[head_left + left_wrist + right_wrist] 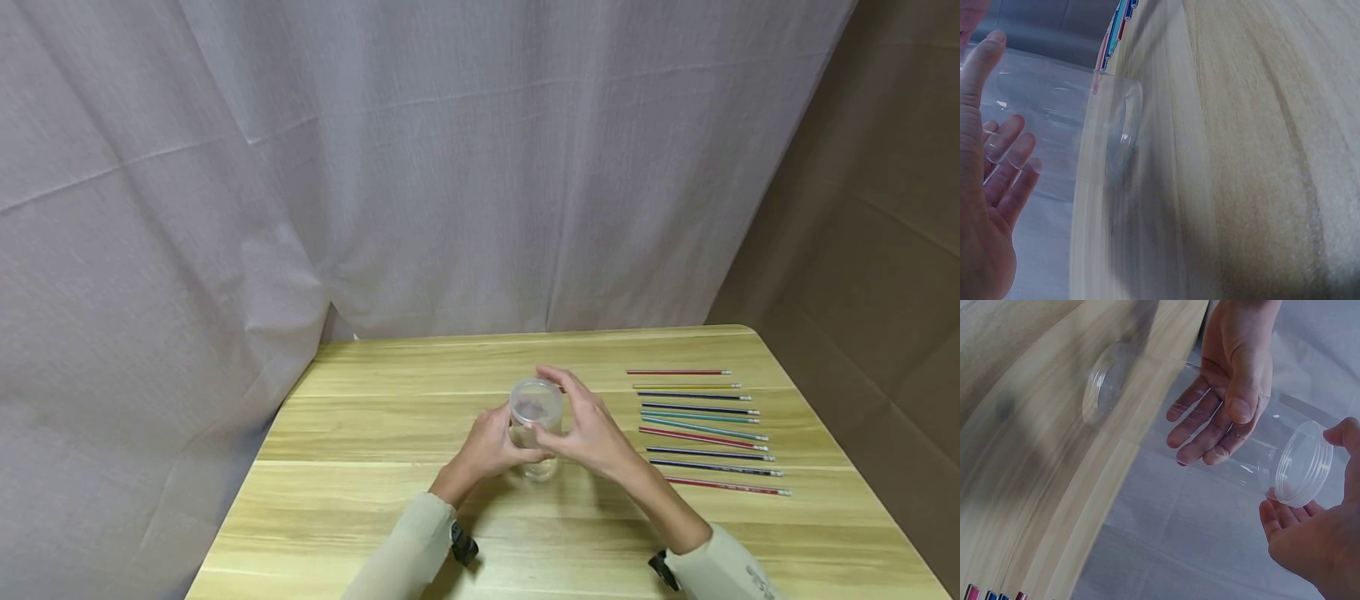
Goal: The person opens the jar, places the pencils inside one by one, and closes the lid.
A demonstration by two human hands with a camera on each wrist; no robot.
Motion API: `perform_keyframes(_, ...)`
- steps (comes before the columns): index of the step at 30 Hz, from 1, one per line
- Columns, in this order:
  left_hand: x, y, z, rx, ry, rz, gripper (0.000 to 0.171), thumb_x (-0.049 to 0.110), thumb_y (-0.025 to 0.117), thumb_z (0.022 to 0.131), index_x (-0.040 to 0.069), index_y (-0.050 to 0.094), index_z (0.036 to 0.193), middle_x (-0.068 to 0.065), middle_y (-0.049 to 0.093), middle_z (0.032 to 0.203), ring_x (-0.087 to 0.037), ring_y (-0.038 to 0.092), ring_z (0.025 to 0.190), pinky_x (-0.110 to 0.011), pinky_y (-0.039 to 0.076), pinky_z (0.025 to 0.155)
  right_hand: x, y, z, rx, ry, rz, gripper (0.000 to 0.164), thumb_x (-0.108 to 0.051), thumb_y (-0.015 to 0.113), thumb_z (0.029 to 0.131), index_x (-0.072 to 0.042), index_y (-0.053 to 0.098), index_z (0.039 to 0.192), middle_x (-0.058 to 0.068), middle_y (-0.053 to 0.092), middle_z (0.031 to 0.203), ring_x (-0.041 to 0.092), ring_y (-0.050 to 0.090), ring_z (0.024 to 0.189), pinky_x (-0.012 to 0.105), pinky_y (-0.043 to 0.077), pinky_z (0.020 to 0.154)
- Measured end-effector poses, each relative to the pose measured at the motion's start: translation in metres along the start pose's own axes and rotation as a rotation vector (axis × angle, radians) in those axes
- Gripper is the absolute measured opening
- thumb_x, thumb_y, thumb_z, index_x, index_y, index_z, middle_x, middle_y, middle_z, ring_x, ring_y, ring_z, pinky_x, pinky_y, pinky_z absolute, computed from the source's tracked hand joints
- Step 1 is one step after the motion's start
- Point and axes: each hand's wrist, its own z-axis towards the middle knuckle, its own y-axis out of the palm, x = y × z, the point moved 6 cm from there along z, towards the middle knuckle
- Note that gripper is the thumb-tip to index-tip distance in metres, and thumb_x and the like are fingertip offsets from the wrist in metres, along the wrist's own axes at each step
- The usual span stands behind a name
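A clear, see-through jar stands nearly upright at the middle of the table, its base close to the wood. Its ribbed translucent lid is on the top end. My left hand holds the jar's body from the left, thumb on the near side and fingers round the far side, seen through the wall in the right wrist view. From the right, my right hand grips the lid between thumb and fingers. No contents show inside the jar.
Several pencils lie in a rough column at the right of the wooden table, among them a red pencil, a yellow pencil and a teal pencil. A grey curtain hangs behind the table.
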Motion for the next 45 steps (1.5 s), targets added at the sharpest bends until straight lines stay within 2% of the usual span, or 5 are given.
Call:
perform_keyframes(6,0.0003,-0.0013,0.0008,0.003,0.006,0.014,0.082,0.044,0.094,0.079,0.013,0.058,0.145,-0.001,0.075,0.124,-0.012,0.070,0.111,-0.028,0.055,0.092,-0.0013,0.0014,-0.0005,-0.035,0.017,0.014,0.086,-0.009,0.085,0.082,-0.006,0.043,0.158,0.016,0.051,0.156,0.036,0.052,0.139,0.062,0.041,0.111)
perform_keyframes(13,0.0006,-0.0012,0.0017,-0.005,0.008,0.023,0.087,0.043,0.095,0.078,0.013,0.056,0.149,0.000,0.074,0.126,-0.011,0.069,0.112,-0.029,0.055,0.093,0.0000,0.0010,-0.0019,0.027,0.084,-0.015,0.099,-0.021,0.098,0.076,-0.002,0.043,0.157,0.019,0.055,0.150,0.039,0.051,0.138,0.067,0.036,0.114)
perform_keyframes(22,-0.0002,-0.0006,0.0022,-0.004,0.001,0.018,0.087,0.044,0.096,0.077,0.014,0.056,0.149,0.000,0.074,0.126,-0.011,0.069,0.112,-0.029,0.054,0.094,0.0030,0.0008,-0.0014,0.087,0.080,-0.028,0.091,-0.016,0.099,0.075,0.001,0.050,0.150,0.020,0.062,0.139,0.038,0.058,0.127,0.065,0.041,0.109)
perform_keyframes(34,-0.0015,-0.0001,0.0009,-0.007,-0.031,0.005,0.081,0.044,0.095,0.078,0.012,0.059,0.144,0.000,0.074,0.123,-0.012,0.069,0.112,-0.029,0.055,0.093,-0.0019,0.0007,0.0019,0.004,0.029,-0.029,0.086,-0.011,0.091,0.077,0.002,0.048,0.151,0.018,0.058,0.148,0.034,0.059,0.131,0.056,0.046,0.108)
perform_keyframes(45,-0.0005,0.0001,0.0002,-0.008,-0.007,-0.008,0.082,0.044,0.094,0.079,0.014,0.057,0.146,0.000,0.074,0.125,-0.011,0.069,0.113,-0.029,0.055,0.094,-0.0046,0.0005,0.0043,-0.054,-0.012,-0.034,0.083,-0.004,0.082,0.077,-0.002,0.047,0.152,0.019,0.059,0.147,0.035,0.062,0.126,0.054,0.054,0.094)
